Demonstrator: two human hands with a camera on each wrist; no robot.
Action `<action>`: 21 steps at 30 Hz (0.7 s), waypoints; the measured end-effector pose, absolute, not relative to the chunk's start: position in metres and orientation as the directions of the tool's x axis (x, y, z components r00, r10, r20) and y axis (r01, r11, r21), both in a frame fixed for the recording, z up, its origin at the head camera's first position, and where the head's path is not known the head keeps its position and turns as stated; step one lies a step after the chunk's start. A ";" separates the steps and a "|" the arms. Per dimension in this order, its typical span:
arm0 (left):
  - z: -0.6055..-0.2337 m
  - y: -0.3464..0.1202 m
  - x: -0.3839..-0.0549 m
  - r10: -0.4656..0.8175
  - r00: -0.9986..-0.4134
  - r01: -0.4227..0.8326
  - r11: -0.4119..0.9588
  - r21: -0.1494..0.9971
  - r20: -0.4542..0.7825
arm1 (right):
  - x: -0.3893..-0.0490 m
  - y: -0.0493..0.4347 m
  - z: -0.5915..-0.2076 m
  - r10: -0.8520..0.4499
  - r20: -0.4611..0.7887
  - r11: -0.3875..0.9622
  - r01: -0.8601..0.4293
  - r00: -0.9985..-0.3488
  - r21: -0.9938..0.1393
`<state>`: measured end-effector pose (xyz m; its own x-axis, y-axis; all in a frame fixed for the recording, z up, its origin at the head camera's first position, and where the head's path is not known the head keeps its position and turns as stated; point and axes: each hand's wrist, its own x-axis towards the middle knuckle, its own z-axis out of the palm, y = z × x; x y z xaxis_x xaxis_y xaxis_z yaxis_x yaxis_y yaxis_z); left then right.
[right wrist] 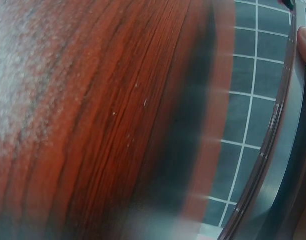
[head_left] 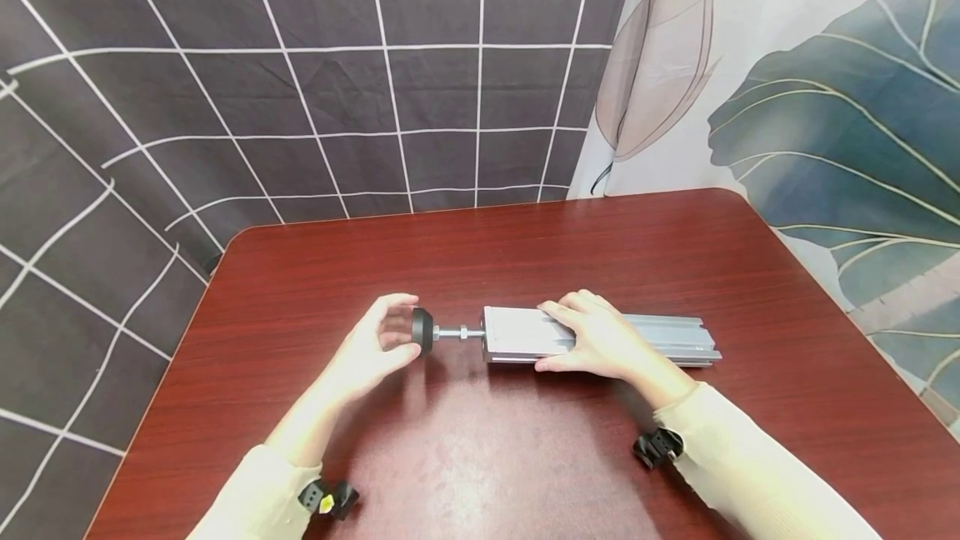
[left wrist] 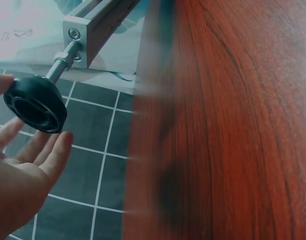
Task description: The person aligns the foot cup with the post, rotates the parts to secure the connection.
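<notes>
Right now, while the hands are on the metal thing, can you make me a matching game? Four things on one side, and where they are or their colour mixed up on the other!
Things:
1. Black foot
2. Silver bar
3. Threaded rod
4. Table

Clues:
A. Reddish brown
B. Under the right hand
C. By the left hand's thumb and fingers
D. Joins foot and bar

Pairs: 1-C, 2-B, 3-D, 4-A
</notes>
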<state>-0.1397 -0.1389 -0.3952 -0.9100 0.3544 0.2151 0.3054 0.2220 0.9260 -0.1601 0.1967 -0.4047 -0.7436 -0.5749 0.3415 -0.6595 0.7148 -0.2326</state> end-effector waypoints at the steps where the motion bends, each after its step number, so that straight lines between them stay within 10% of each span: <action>1: -0.396 -0.139 -0.140 0.368 -0.897 0.336 0.205 0.919 0.245 | -0.160 0.197 -0.405 -0.574 0.342 0.716 -0.659 -0.744 -0.232; 5: -0.396 -0.137 -0.139 0.371 -0.876 0.398 0.200 0.895 0.307 | -0.161 0.197 -0.406 -0.575 0.342 0.714 -0.660 -0.743 -0.234; 14: -0.393 -0.135 -0.140 0.221 -0.975 0.080 0.252 0.965 0.023 | -0.160 0.195 -0.405 -0.575 0.347 0.709 -0.663 -0.740 -0.240; 21: -0.396 -0.137 -0.140 0.297 -0.948 0.186 0.227 0.956 0.114 | -0.161 0.195 -0.405 -0.576 0.348 0.706 -0.665 -0.740 -0.244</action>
<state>-0.1401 -0.1370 -0.3958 -0.9481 0.2967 0.1145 0.1865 0.2270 0.9559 -0.1612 0.1954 -0.4046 -0.7396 -0.5764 0.3476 -0.6649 0.7058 -0.2444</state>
